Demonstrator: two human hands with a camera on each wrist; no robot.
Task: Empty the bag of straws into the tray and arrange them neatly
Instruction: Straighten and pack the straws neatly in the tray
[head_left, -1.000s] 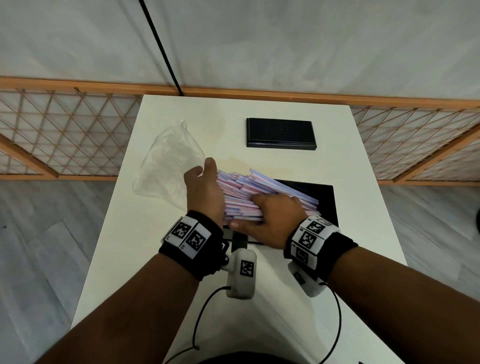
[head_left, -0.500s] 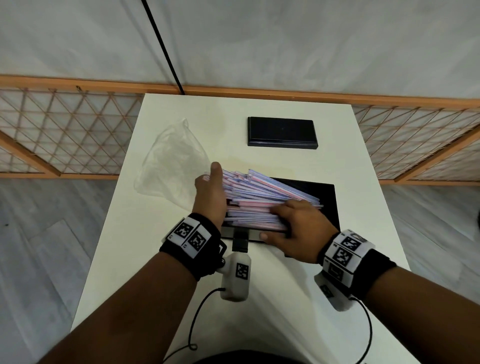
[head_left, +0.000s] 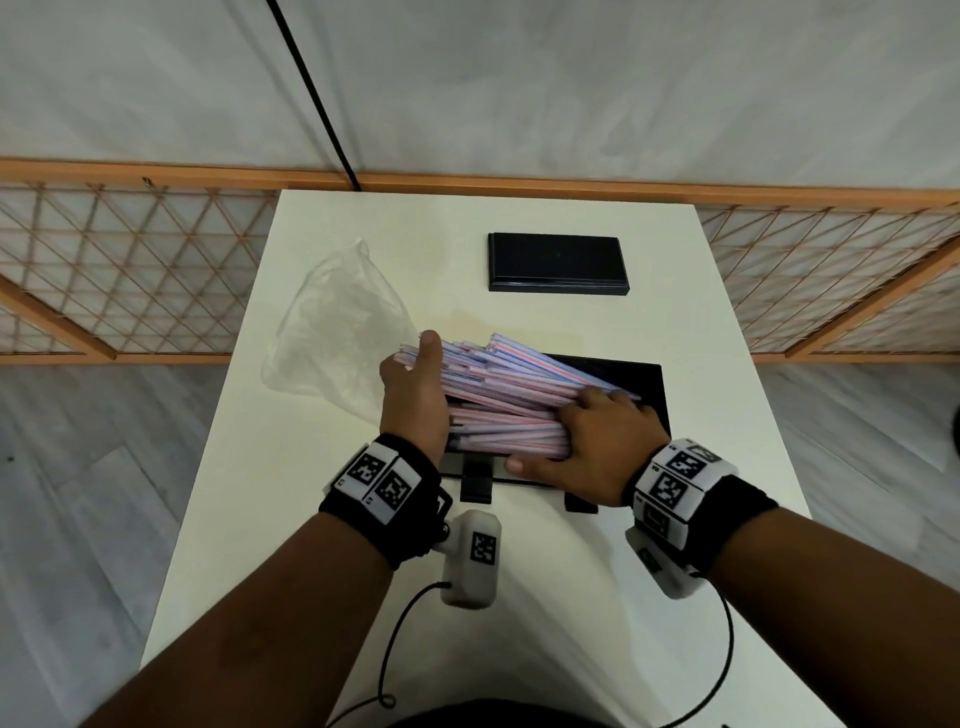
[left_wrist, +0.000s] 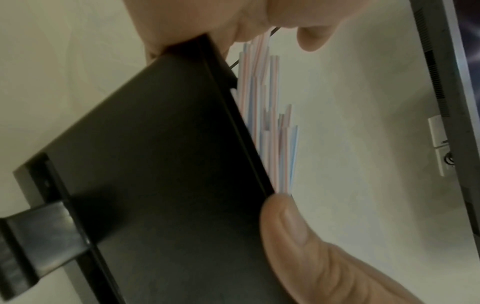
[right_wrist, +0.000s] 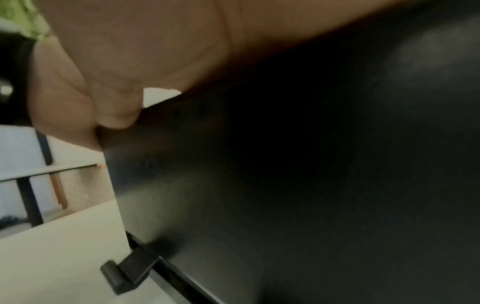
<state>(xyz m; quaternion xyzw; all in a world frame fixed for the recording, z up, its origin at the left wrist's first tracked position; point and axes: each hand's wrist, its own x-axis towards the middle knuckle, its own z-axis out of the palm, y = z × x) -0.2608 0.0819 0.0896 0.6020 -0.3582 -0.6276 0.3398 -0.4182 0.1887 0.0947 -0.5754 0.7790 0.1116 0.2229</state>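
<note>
A heap of pink-and-blue striped straws (head_left: 514, 395) lies in the black tray (head_left: 649, 384) in the middle of the white table, fanned slightly and overhanging the tray's left side. My left hand (head_left: 415, 384) stands upright with straight fingers, its palm against the straws' left ends. My right hand (head_left: 582, 436) lies flat on the pile's near right part, thumb along the tray's near wall. The left wrist view shows the tray's outer wall (left_wrist: 155, 164) and straw ends (left_wrist: 272, 133) past it. In the right wrist view the tray (right_wrist: 285, 185) fills the picture under my palm.
The empty clear plastic bag (head_left: 337, 343) lies crumpled just left of the tray. A second flat black tray (head_left: 558, 262) sits at the back of the table (head_left: 727, 467). Cables (head_left: 395, 649) hang at the near edge. A wooden lattice rail runs behind the table.
My right hand slid from the middle of the pile toward its right, near side. The left hand stayed against the left ends, and the straws lie a little more in line.
</note>
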